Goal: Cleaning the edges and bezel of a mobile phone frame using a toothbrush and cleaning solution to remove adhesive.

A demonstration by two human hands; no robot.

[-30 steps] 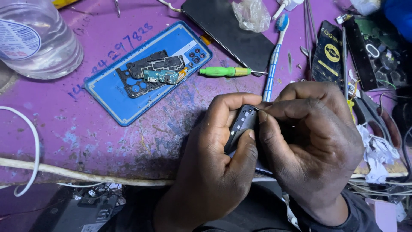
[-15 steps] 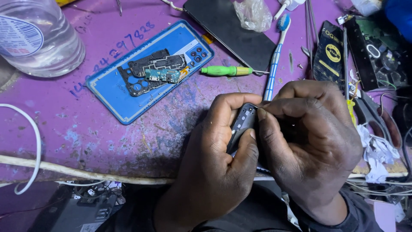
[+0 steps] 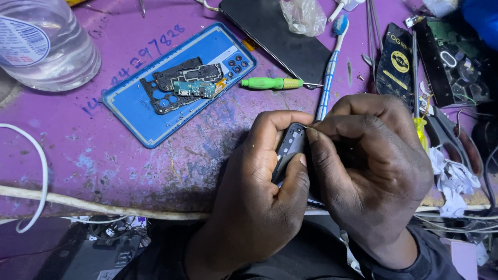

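Purple, scuffed surface below: left hand clasps a small black plastic phone part; right hand pinches a thin metal pin against it, which could slip and gouge

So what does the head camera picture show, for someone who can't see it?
Two hands work over a purple table: the left hand holds a small black phone part, and the right hand pinches a thin tool against it. Behind lie a blue phone back cover, a green screwdriver and a toothbrush.

Blue-white bottle label top left, black-yellow packet top right
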